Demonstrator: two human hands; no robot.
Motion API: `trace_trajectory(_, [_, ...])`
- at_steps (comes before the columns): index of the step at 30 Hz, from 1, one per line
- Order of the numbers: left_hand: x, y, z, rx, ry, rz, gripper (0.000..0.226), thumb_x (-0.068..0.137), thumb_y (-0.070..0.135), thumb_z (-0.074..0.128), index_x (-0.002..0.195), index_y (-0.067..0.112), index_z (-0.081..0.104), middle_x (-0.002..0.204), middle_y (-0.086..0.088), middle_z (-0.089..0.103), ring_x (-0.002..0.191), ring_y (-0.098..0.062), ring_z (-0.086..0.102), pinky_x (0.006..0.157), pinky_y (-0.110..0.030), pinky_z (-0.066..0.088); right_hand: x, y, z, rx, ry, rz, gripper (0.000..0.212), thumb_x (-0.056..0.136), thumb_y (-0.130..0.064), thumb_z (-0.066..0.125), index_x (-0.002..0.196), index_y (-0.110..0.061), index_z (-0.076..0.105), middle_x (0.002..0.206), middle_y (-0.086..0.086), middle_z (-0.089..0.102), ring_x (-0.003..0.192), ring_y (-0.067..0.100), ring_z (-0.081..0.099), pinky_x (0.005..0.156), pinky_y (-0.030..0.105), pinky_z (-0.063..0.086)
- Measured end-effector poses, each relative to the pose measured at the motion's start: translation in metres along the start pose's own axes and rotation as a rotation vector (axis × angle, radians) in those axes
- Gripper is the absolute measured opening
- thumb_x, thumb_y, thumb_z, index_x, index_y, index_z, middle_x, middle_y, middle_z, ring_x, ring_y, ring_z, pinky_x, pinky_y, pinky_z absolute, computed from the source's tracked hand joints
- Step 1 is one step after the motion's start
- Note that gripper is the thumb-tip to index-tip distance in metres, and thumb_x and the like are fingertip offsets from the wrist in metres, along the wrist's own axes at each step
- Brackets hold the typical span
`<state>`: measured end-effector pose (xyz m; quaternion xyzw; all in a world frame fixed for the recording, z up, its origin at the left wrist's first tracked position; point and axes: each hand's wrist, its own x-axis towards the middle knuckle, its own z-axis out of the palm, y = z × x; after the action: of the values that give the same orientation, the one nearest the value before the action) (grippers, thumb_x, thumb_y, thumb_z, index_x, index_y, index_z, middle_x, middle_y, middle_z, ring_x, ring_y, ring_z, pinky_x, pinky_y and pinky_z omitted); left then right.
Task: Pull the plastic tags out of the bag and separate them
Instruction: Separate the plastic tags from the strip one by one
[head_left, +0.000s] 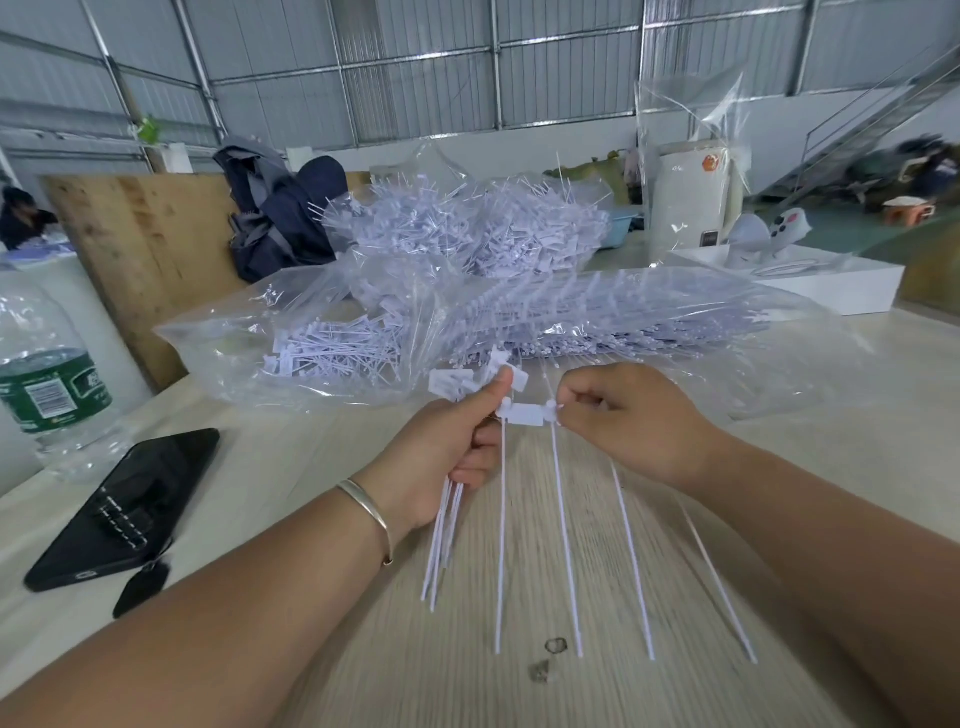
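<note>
Both hands are working over the pale wood-grain table (363, 649), just in front of the clear plastic bag (322, 332) lying open with heaps of white tags inside. Left hand (441, 452) is gripping a small bundle of tags (447, 525), thumb pressing their flat heads, tails hanging down past the wrist. Right hand (623, 421) is pinching the head end of a joined strip of tags (524, 414), whose four thin tails are fanning downward toward the camera; the strip is bridging the two hands. Tags are looking very light, thin and springy, tails flexible, heads small and stiff; likely slippery and prone to tangling, so the flat heads seem the best place to take hold, twisting or pulling there to split one off. Second, fuller bag (467, 228) is sitting behind the first. Off to the left, a water bottle (47, 379) is standing and a black phone (130, 504) is lying flat. White tray (810, 291) is resting far right. Room is reading as a metal-walled warehouse, staircase at right.
</note>
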<state>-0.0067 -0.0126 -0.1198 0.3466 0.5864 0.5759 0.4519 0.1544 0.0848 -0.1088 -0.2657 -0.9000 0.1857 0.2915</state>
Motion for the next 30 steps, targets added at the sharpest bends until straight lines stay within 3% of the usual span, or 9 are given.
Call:
trace_trajectory(3, [-0.001,0.001,-0.001,-0.017,-0.007,0.015,0.035,0.069,0.053,0.074,0.061,0.028,0.050,0.057,0.007,0.025,0.036,-0.005,0.019,0.034,-0.017,0.013,0.001,0.000,-0.003,-0.007,-0.033,-0.002,0.015,0.087,-0.034,0.059,0.079,-0.023,0.063,0.060,-0.009,0.048,0.060,0.004,0.044,0.072,0.026,0.032])
trace_trajectory(8, [0.000,-0.002,0.000,-0.057,0.065,0.051,0.026,0.081,0.029,0.075,0.067,0.020,0.055,0.059,0.004,0.042,0.036,-0.004,0.025,0.031,-0.016,0.016,0.000,0.002,-0.006,0.010,0.019,-0.007,0.017,0.086,-0.042,0.061,0.082,-0.025,0.065,0.066,-0.012,0.052,0.064,0.001,0.046,0.084,0.032,0.036])
trace_trajectory(12, [0.000,0.000,-0.003,-0.162,0.103,0.037,0.023,0.079,0.027,0.075,0.070,0.016,0.057,0.062,0.004,0.048,0.034,-0.004,0.026,0.032,-0.015,0.016,0.004,0.009,-0.009,0.000,0.023,0.125,0.039,0.087,-0.050,0.058,0.064,-0.022,0.047,0.059,-0.008,0.043,0.063,0.009,0.043,0.078,0.034,0.032])
trace_trajectory(14, [-0.001,0.000,-0.003,-0.174,0.058,0.051,0.019,0.072,0.031,0.075,0.068,0.017,0.063,0.066,0.003,0.050,0.035,-0.003,0.026,0.032,-0.015,0.017,0.003,0.011,-0.009,0.142,0.030,0.172,0.044,0.086,-0.047,0.062,0.062,-0.016,0.043,0.057,-0.007,0.040,0.058,0.010,0.039,0.069,0.031,0.032])
trace_trajectory(17, [-0.003,0.001,-0.003,-0.163,-0.025,0.056,0.018,0.068,0.034,0.075,0.060,0.020,0.068,0.066,0.004,0.050,0.035,-0.002,0.024,0.030,-0.014,0.020,0.001,0.010,-0.010,0.416,0.002,0.195,0.046,0.083,-0.040,0.068,0.068,-0.004,0.045,0.062,0.002,0.033,0.056,0.013,0.030,0.058,0.028,0.024])
trace_trajectory(22, [-0.007,0.000,0.000,-0.150,-0.177,0.026,0.024,0.077,0.033,0.068,0.082,0.011,0.059,0.060,0.008,0.055,0.034,0.000,0.024,0.031,-0.012,0.021,-0.003,0.003,-0.008,0.652,-0.156,0.110,0.056,0.071,-0.053,0.065,0.070,0.001,0.050,0.061,0.005,0.038,0.063,0.017,0.033,0.064,0.029,0.028])
trace_trajectory(25, [-0.010,-0.002,0.005,-0.149,-0.258,0.016,0.017,0.082,0.030,0.063,0.084,0.013,0.059,0.057,0.007,0.059,0.033,0.001,0.025,0.032,-0.010,0.019,-0.003,-0.003,0.000,0.783,-0.248,0.109,0.053,0.071,-0.053,0.065,0.079,-0.001,0.057,0.065,0.004,0.040,0.062,0.015,0.036,0.062,0.027,0.031])
trace_trajectory(28, [-0.008,-0.002,0.005,-0.216,-0.201,-0.013,0.021,0.076,0.030,0.068,0.084,0.013,0.062,0.068,0.005,0.063,0.033,0.001,0.024,0.032,-0.011,0.015,-0.002,-0.007,0.001,0.757,-0.230,0.113,0.052,0.070,-0.056,0.064,0.074,-0.004,0.057,0.061,0.000,0.041,0.056,0.011,0.037,0.054,0.018,0.034])
trace_trajectory(30, [-0.005,-0.001,0.004,-0.230,-0.141,-0.031,0.025,0.071,0.032,0.070,0.082,0.011,0.062,0.070,0.003,0.064,0.033,0.000,0.025,0.031,-0.012,0.016,-0.001,-0.005,0.000,0.672,-0.154,0.121,0.064,0.070,-0.058,0.064,0.075,0.005,0.052,0.057,-0.002,0.041,0.053,0.011,0.037,0.052,0.018,0.033])
